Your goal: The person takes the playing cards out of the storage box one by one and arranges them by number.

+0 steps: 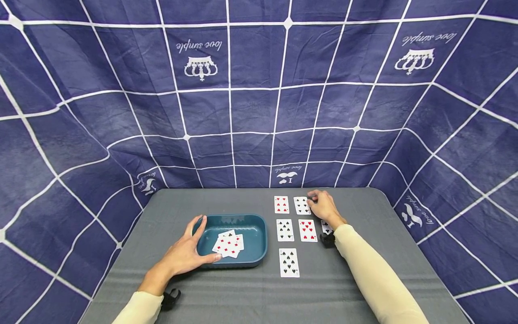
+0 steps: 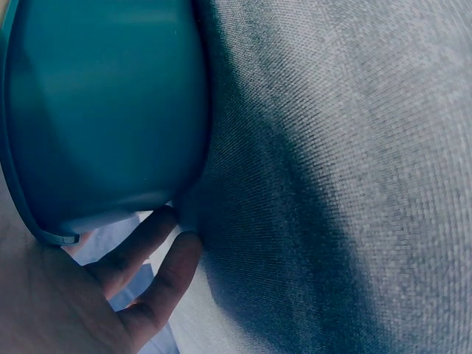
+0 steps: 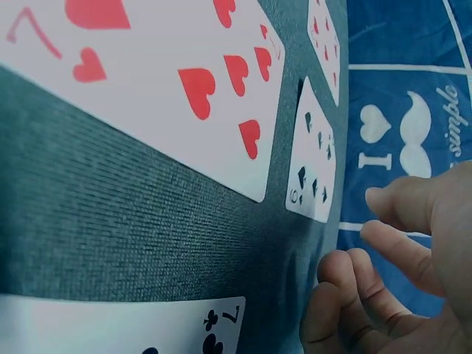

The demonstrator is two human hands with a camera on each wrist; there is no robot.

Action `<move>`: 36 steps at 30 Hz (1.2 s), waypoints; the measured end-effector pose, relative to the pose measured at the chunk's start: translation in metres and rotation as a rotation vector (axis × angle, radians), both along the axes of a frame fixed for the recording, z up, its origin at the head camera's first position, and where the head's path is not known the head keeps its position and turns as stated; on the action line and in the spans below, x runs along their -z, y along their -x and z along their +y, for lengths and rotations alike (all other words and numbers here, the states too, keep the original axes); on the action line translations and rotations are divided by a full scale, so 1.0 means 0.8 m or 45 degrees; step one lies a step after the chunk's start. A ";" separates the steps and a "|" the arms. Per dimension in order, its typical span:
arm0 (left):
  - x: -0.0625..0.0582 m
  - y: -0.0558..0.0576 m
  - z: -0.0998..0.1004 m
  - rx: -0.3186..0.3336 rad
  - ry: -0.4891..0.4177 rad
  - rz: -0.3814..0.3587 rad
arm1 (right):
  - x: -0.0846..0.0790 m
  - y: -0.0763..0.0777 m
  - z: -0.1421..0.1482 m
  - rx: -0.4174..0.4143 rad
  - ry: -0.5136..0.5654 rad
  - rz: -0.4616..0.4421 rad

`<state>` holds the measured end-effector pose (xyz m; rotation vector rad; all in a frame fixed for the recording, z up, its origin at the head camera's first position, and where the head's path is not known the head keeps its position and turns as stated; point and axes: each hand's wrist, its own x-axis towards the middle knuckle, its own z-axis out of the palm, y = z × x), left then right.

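My left hand (image 1: 182, 254) grips the left end of a teal rectangular dish (image 1: 263, 238), thumb over the front rim and fingers at the back corner. In the left wrist view, fingertips (image 2: 188, 247) lie low by the dish's end wall. Inside it, a diamonds playing card (image 1: 228, 247) tops a small overlapping pile. My right hand (image 1: 323, 207) hovers beside the six of spades (image 1: 300, 205), fingers loosely curled. Thumb and forefinger stand apart in the right wrist view, nothing between them. A seven of clubs (image 3: 184, 328) lies below, partly hidden by the right wrist in the head view.
Left of the six of spades lies a six of hearts (image 1: 281, 204). Nearer me are a seven of hearts (image 1: 308, 231), a black-suited card (image 1: 285, 230) and a spades card (image 1: 289, 263). Blue gridded cloth (image 1: 259, 108) walls in the grey table (image 1: 243, 297).
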<state>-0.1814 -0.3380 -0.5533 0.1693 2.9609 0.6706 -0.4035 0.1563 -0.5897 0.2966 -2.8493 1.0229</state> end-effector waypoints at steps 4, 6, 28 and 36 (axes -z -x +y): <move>-0.001 -0.001 0.000 0.004 -0.002 -0.001 | -0.031 -0.028 -0.013 -0.007 0.008 0.011; -0.002 -0.001 0.001 0.004 -0.003 -0.003 | -0.042 -0.039 -0.020 -0.022 0.001 0.015; -0.001 -0.003 0.001 -0.009 -0.001 -0.008 | -0.091 -0.093 -0.094 -0.298 -0.070 0.082; -0.005 -0.005 0.002 -0.012 -0.022 -0.018 | -0.110 -0.105 -0.121 -0.470 -0.119 0.056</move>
